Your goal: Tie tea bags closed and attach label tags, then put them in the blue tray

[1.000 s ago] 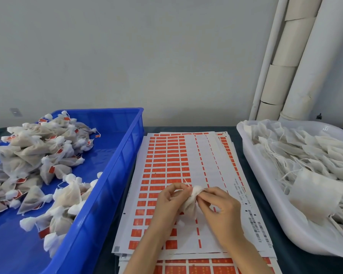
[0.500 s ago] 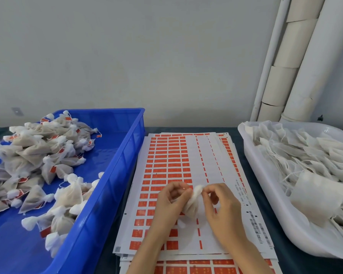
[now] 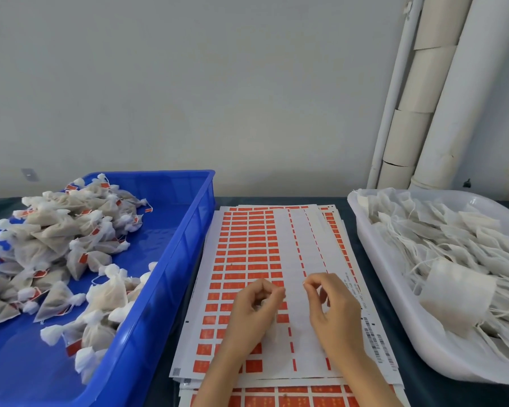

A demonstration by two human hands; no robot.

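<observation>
My left hand point(image 3: 254, 306) grips the gathered neck of a white tea bag point(image 3: 273, 329), whose body hangs below my fingers over the label sheets. A short way to the right, my right hand point(image 3: 334, 308) pinches a thin white string end point(image 3: 305, 284) between thumb and forefinger. The sheets of orange label tags point(image 3: 247, 248) lie stacked in the middle of the table. The blue tray point(image 3: 171, 259) on the left holds a pile of tied, tagged tea bags point(image 3: 65, 248).
A white tray point(image 3: 394, 312) at the right is full of flat untied bags with strings point(image 3: 453, 259). Cardboard tubes and white pipes point(image 3: 423, 98) lean against the wall behind it. The dark table top shows between the trays and the sheets.
My hands were together on the bag's neck. Now they have drawn apart, the right hand moving right with the string and the left keeping the bag.
</observation>
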